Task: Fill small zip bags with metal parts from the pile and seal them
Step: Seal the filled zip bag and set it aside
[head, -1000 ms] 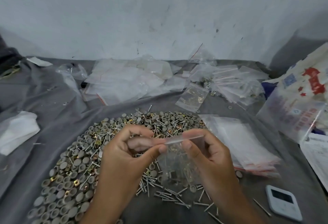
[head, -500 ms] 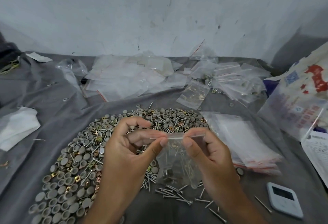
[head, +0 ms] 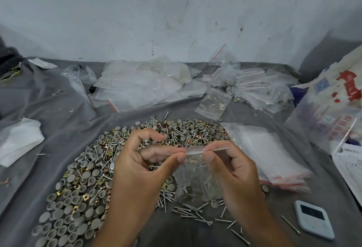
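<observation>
A small clear zip bag (head: 195, 180) hangs between my two hands, with screws and grey caps inside it. My left hand (head: 141, 168) pinches the left end of its zip strip between thumb and forefinger. At the strip's right part my right hand (head: 233, 170) pinches it the same way. Under and behind the bag spreads the pile of metal parts (head: 86, 170): grey round caps, brass square nuts and screws, on grey cloth. Loose screws (head: 195, 213) lie just below the bag.
A stack of empty zip bags (head: 268, 154) lies right of the pile. Filled bags (head: 260, 88) and more empty ones (head: 145, 84) lie at the back. A small white digital scale (head: 313, 221) sits at lower right, a printed sack (head: 333, 107) at far right, white paper (head: 17, 141) at left.
Both hands stay pinched on the bag's zip strip; they and the bag have shifted only slightly. The thumbs sit a little closer along the strip.
</observation>
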Demonstrator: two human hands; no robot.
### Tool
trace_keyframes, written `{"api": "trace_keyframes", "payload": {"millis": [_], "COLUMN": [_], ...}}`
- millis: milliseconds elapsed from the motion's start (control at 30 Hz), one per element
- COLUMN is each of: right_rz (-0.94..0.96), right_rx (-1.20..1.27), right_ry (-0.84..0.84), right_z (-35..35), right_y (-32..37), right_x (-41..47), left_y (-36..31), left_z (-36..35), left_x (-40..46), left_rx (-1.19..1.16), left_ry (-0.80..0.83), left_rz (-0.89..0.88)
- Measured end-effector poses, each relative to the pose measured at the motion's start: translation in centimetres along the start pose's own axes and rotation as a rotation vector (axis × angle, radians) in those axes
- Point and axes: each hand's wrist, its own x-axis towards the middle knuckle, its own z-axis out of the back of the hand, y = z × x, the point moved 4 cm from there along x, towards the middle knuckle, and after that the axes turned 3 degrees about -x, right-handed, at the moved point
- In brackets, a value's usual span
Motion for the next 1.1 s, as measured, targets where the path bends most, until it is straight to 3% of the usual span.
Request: {"api": "trace_keyframes", "payload": {"millis": [300, 533, 1100], "right_rz": [-0.013, -0.011, 0.003], "right_rx": [-0.091, -0.035, -0.056], "right_ry": [-0.035, -0.033, 0.029], "right_z": [0.0, 0.0, 0.1], "right_y": [-0.1, 0.4, 1.0], "right_x": [-0.2, -0.1, -0.3], "left_y": [0.1, 0.7, 0.8], "left_z": [-0.7, -1.4, -1.8], "left_x": [-0.2, -0.2, 0.0], "left_rx": [0.15, 0.136, 0.196], "left_ry": [0.016, 0.093, 0.054], "left_rz": [-0.035, -0.005, -0.086]}}
